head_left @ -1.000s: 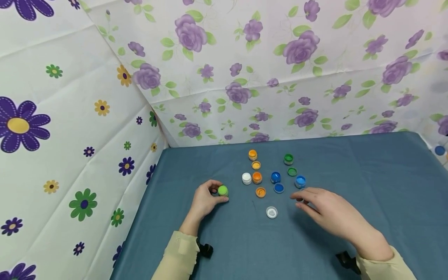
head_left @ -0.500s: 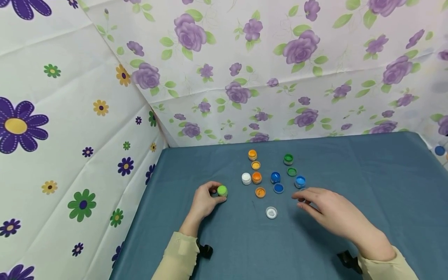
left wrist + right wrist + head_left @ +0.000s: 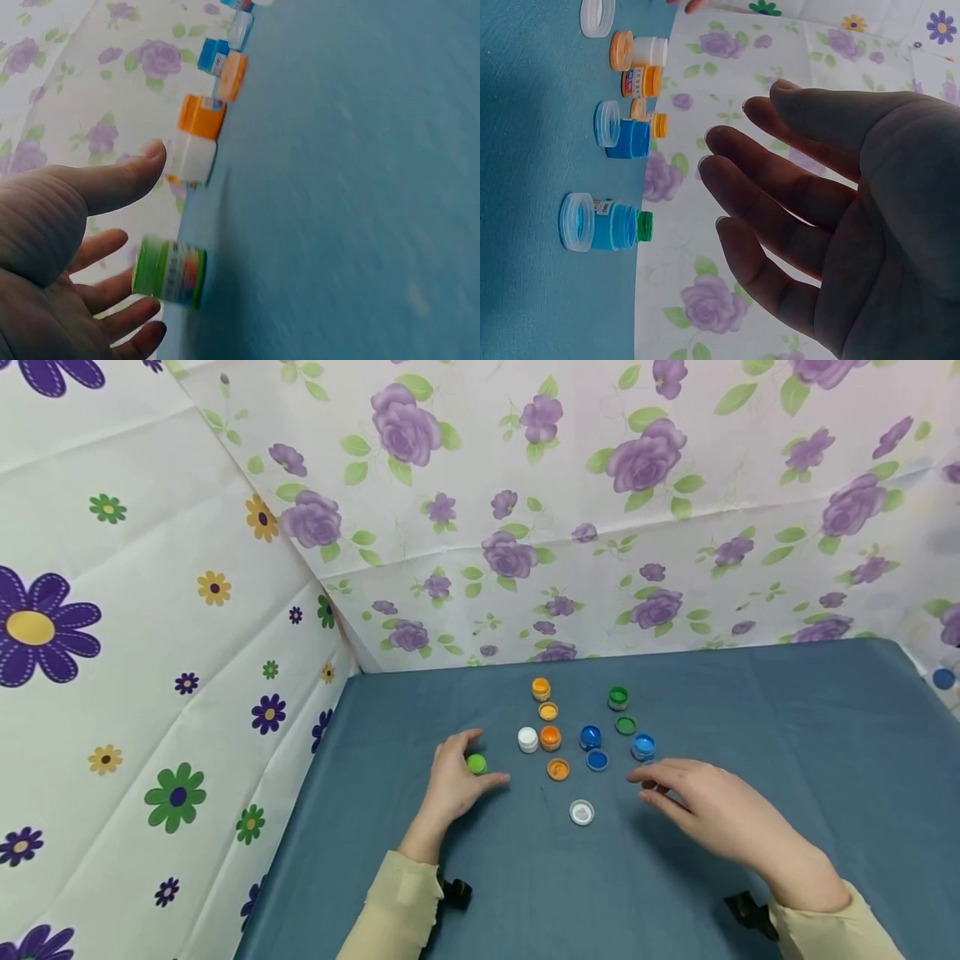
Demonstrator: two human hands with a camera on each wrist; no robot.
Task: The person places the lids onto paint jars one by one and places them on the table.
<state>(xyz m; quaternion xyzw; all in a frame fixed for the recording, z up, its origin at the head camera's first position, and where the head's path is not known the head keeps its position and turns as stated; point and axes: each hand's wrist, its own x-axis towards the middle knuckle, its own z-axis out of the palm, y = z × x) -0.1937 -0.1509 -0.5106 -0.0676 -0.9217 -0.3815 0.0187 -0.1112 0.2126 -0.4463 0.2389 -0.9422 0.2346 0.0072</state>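
Observation:
A small paint jar with a lime-green lid (image 3: 476,764) stands on the blue cloth at the left of the group. My left hand (image 3: 456,781) is spread around this jar, thumb well apart from it. In the left wrist view the jar's label (image 3: 178,271) faces the camera, and some fingers lie behind or close to it; whether they touch it I cannot tell. My right hand (image 3: 701,802) hovers with loosely bent fingers, holding nothing, just in front of a light blue paint jar (image 3: 642,747). That jar's loose lid (image 3: 577,222) is mostly hidden by the hand in the head view.
Uncapped orange (image 3: 551,738), yellow-orange (image 3: 542,689), dark blue (image 3: 590,737) and green (image 3: 618,697) jars stand with lids lying before them. A white jar (image 3: 528,740) stands beside the orange one. A white lid (image 3: 582,812) lies nearer me. Flowered sheets (image 3: 510,510) border the table.
My left thumb and fingers have spread away from the lime-green-lidded jar, letting go of it, and the hand has shifted slightly right. My right hand has barely moved.

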